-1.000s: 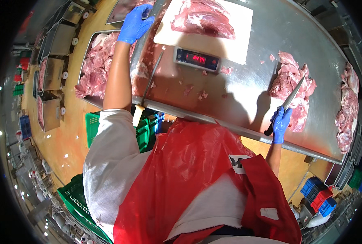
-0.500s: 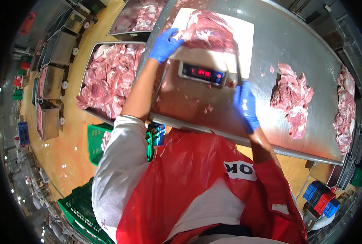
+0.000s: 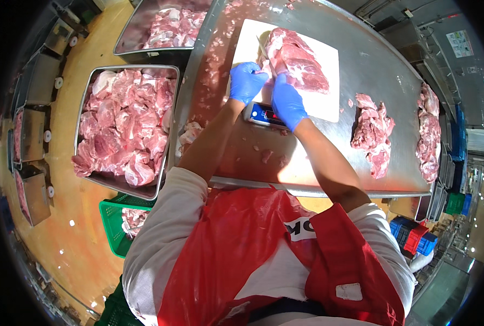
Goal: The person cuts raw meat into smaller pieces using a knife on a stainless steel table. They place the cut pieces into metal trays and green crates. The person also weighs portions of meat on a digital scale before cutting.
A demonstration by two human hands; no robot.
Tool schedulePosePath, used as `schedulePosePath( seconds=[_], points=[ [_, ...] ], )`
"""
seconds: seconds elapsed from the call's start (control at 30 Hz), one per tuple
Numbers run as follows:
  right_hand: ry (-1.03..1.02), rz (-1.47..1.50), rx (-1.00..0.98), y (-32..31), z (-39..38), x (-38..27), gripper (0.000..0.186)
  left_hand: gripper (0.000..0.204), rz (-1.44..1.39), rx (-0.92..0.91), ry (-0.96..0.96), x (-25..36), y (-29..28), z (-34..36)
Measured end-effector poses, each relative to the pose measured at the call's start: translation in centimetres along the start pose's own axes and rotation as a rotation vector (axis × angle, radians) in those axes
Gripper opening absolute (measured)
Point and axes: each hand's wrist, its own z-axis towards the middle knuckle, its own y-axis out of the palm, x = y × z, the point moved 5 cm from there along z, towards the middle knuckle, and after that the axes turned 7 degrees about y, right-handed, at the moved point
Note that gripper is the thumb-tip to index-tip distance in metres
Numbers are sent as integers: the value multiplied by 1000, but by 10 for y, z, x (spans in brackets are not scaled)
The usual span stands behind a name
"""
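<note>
Pinching edge of meat (image 3: 299,61), fingers of left hand (image 3: 247,83); right hand (image 3: 289,103) back up, fingers curled round knife (image 3: 263,49).

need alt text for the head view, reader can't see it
A gloved left hand and right hand work at the edge of a large raw meat cut on a white board, atop a steel table. Left: a heaped tray.

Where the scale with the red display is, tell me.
In the head view, the scale is above and slightly right of centre, at the near edge of the white cutting board, partly hidden by the right hand.
</note>
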Motion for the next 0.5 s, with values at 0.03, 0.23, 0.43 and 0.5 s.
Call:
schedulePosePath(
  seconds=[0.03,0.23,0.43,0.5],
  points=[
    [-24,-69,-38,3,-7,7,23,16,-38,20,-38,-1,-2,0],
    [-115,-342,-308,-31,-89,104,24,20,-144,142,35,-43,-42,16],
    [-206,-137,-92,-51,-70,44,21,19,25,-4,267,-24,-51,-4],
    [-196,-70,-100,-35,-32,9,20,19,43,24,376,-6,-50,-8]
  ],
)
